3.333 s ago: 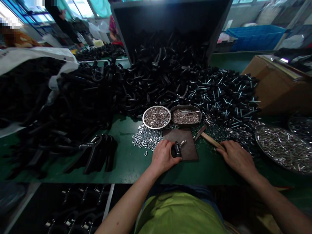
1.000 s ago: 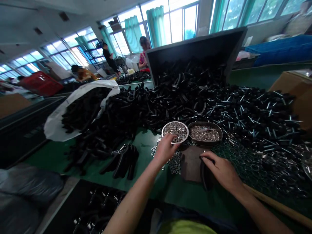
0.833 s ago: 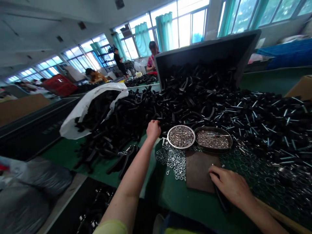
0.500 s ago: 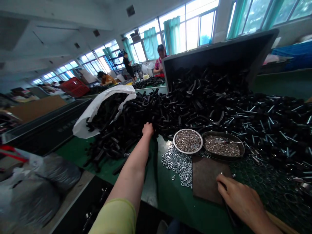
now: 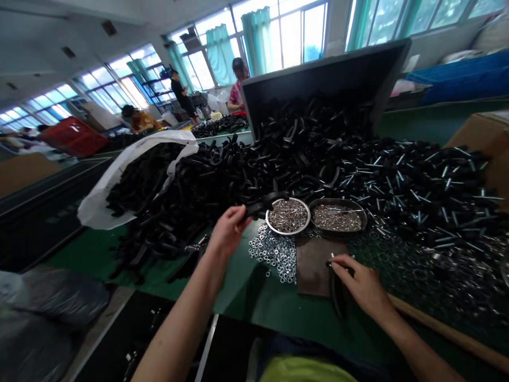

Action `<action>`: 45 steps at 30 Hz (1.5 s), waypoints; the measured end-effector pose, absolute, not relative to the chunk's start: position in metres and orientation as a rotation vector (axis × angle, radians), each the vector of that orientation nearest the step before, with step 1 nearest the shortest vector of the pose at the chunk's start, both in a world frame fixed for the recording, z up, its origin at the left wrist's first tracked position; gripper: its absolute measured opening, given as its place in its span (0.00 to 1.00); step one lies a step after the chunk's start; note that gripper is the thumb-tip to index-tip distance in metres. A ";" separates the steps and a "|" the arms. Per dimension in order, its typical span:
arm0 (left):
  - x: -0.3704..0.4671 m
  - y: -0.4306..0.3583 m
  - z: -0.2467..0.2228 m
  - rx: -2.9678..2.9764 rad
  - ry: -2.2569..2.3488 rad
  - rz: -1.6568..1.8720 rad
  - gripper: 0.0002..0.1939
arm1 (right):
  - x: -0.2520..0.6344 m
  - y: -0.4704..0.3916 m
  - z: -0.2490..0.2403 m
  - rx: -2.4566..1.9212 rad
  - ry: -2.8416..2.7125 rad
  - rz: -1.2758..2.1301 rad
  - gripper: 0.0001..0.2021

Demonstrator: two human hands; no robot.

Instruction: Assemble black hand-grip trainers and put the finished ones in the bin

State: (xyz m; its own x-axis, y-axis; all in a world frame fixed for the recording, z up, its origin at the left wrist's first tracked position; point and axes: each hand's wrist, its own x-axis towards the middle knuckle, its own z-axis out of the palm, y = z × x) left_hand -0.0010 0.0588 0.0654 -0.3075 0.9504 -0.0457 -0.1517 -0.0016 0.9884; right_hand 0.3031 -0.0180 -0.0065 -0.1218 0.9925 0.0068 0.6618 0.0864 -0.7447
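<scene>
My left hand is closed on one end of a curved black plastic part, whose far end reaches over the rim of a round dish of small metal pins. Between thumb and fingers, my right hand grips another curved black part, which hangs down over the edge of a flat brown plate. A small shiny metal tip shows at its upper end. Loose metal nuts lie left of the plate. Behind it stands an oval tray of small metal pieces.
Heaped black parts cover the table's far side, spilling from a tilted grey bin and a white sack. Black parts with bolts lie right. A wooden handle rests at lower right. Several people work farther back.
My left hand has drawn back from the black heap with a curved part in it. My right hand still grips its part, now raised more into view. The camera view has shifted right.
</scene>
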 end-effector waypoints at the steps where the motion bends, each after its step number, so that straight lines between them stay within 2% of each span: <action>1: 0.021 0.035 0.052 0.809 1.267 1.396 0.16 | 0.300 -0.020 -0.004 -1.580 -1.725 0.896 0.16; 6: 0.113 -0.060 0.006 0.498 0.937 0.912 0.16 | 0.288 -0.034 0.013 -1.474 -1.462 0.933 0.15; 8: 0.128 -0.073 0.004 0.533 0.823 0.844 0.21 | 0.286 -0.041 0.017 -1.432 -1.513 0.959 0.13; 10: 0.133 -0.075 0.008 0.582 0.766 0.828 0.27 | 0.287 -0.048 0.019 -1.387 -1.530 1.045 0.12; 14: 0.132 -0.071 0.021 0.623 0.867 0.854 0.21 | 0.289 -0.061 0.022 -1.388 -1.362 1.113 0.15; 18: 0.140 -0.073 0.032 0.707 0.953 0.888 0.32 | 0.287 -0.068 0.028 -1.376 -1.387 0.992 0.14; 21: 0.145 -0.075 0.036 0.837 1.002 0.950 0.36 | 0.284 -0.072 0.030 -1.371 -1.480 0.841 0.12; 26: 0.141 -0.075 0.034 1.107 1.134 0.890 0.33 | 0.281 -0.074 0.030 -1.338 -1.592 0.753 0.10; 30: 0.132 -0.070 0.028 0.865 0.974 0.710 0.25 | 0.288 -0.066 0.035 -1.196 -1.803 0.805 0.13; 32: 0.131 -0.067 0.026 0.739 0.910 0.688 0.23 | 0.294 -0.063 0.034 -1.039 -1.957 0.673 0.13; 34: 0.130 -0.065 0.025 0.713 0.898 0.743 0.27 | 0.298 -0.062 0.030 -0.936 -2.008 0.451 0.11; 36: 0.129 -0.064 0.025 0.782 0.927 0.794 0.32 | 0.298 -0.065 0.023 -1.003 -1.933 0.402 0.08; 40: 0.123 -0.063 0.028 1.082 1.049 0.909 0.38 | 0.289 -0.072 0.018 -1.347 -1.646 0.940 0.10; 45: 0.116 -0.063 0.027 1.402 1.177 0.919 0.41 | 0.277 -0.070 0.020 -1.462 -1.147 1.594 0.16</action>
State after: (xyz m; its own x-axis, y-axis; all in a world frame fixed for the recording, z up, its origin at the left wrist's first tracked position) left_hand 0.1162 -0.0632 0.0270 0.2246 0.9725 -0.0618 0.1754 0.0221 0.9843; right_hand 0.2771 -0.0703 0.0197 -0.1380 0.9111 -0.3883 0.0786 -0.3808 -0.9213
